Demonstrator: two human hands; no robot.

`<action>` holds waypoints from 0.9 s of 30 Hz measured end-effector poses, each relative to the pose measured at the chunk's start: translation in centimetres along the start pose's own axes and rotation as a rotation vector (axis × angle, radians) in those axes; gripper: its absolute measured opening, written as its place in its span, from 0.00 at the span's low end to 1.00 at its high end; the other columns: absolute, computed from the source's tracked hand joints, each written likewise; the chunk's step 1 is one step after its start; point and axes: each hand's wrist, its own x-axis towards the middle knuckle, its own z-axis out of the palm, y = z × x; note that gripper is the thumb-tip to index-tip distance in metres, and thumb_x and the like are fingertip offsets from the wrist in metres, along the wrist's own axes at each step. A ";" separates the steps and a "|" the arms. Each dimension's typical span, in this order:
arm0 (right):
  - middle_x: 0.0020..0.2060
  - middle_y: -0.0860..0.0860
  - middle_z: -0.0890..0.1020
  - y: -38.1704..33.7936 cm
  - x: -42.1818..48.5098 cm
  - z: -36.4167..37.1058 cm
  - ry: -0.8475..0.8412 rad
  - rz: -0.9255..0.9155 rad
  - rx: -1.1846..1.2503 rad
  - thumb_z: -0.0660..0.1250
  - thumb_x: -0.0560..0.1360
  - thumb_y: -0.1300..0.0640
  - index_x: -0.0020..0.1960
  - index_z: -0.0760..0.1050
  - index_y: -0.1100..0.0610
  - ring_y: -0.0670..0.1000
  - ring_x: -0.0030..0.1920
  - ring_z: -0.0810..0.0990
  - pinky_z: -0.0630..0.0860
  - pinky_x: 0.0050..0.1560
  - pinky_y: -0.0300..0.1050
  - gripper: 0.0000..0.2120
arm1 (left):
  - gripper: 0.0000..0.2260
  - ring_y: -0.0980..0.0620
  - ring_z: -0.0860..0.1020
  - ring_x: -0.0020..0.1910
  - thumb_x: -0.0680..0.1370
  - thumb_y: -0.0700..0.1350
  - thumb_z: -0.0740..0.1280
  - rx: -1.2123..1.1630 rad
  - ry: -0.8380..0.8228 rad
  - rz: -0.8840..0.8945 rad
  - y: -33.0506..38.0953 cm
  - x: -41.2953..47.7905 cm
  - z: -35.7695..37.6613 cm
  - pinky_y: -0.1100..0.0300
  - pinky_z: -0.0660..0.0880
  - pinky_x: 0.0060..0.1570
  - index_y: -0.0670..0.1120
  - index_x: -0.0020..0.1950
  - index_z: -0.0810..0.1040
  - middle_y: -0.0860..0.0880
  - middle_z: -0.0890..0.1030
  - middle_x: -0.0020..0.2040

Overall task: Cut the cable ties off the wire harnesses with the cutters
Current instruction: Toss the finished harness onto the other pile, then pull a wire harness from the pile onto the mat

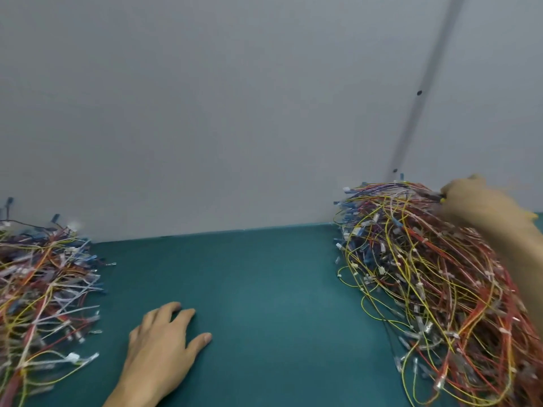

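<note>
while left hand (160, 345) flat on table (264, 289), two harness piles (426, 274), right hand (476, 207) grip unclear

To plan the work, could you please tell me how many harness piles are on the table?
2: left pile at the table's left edge, right pile at its right edge; more may lie off-frame.

The right grip (482, 210) is smeared by motion blur, its fingers not to be told apart; a small dark and yellow thing (438, 197) shows at its tip, the rest hidden by the hand, too little to name; the right pile of harnesses (426, 289) runs off the right and bottom edges; the left pile (44, 289) is cut by the left and bottom edges; the left grip (164, 348) loses its forearm at the bottom edge; the white ties (340, 276) are too small to count.
</note>
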 end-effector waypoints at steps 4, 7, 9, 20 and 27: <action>0.33 0.57 0.75 -0.5 0.2 -3.0 0.055 -0.057 -0.205 0.73 0.63 0.57 0.30 0.67 0.55 0.60 0.39 0.77 0.79 0.45 0.57 0.14 | 0.27 0.53 0.58 0.72 0.76 0.67 0.57 0.000 0.005 0.007 -0.1 0.1 0.0 0.54 0.59 0.69 0.58 0.72 0.64 0.56 0.62 0.73; 0.28 0.57 0.74 -2.7 -3.0 -5.2 0.096 -0.232 -0.162 0.74 0.62 0.61 0.30 0.69 0.57 0.57 0.31 0.75 0.79 0.39 0.55 0.13 | 0.27 0.52 0.57 0.72 0.76 0.66 0.57 -0.013 0.001 0.007 -0.1 0.1 0.1 0.53 0.58 0.70 0.57 0.73 0.64 0.56 0.62 0.73; 0.31 0.53 0.75 -5.8 -7.3 -6.0 0.126 -0.349 -0.028 0.74 0.67 0.54 0.36 0.70 0.54 0.55 0.33 0.75 0.78 0.39 0.52 0.12 | 0.27 0.52 0.57 0.73 0.76 0.66 0.57 -0.012 -0.005 0.009 -0.1 0.1 0.1 0.53 0.57 0.70 0.56 0.73 0.64 0.55 0.61 0.73; 0.52 0.47 0.69 -21.6 -25.8 5.5 -0.197 -0.742 0.136 0.52 0.77 0.35 0.65 0.60 0.41 0.50 0.62 0.70 0.64 0.51 0.48 0.20 | 0.25 0.51 0.61 0.72 0.78 0.60 0.60 -0.087 -0.040 -0.004 -0.5 -0.1 -1.4 0.55 0.57 0.70 0.50 0.71 0.67 0.52 0.64 0.72; 0.50 0.47 0.63 -22.8 -26.4 7.7 -0.236 -0.658 0.232 0.57 0.66 0.40 0.69 0.52 0.43 0.47 0.61 0.70 0.64 0.48 0.44 0.33 | 0.19 0.50 0.69 0.66 0.80 0.55 0.60 -0.136 0.148 -0.141 -1.3 -0.4 -4.0 0.55 0.65 0.66 0.49 0.69 0.71 0.52 0.71 0.68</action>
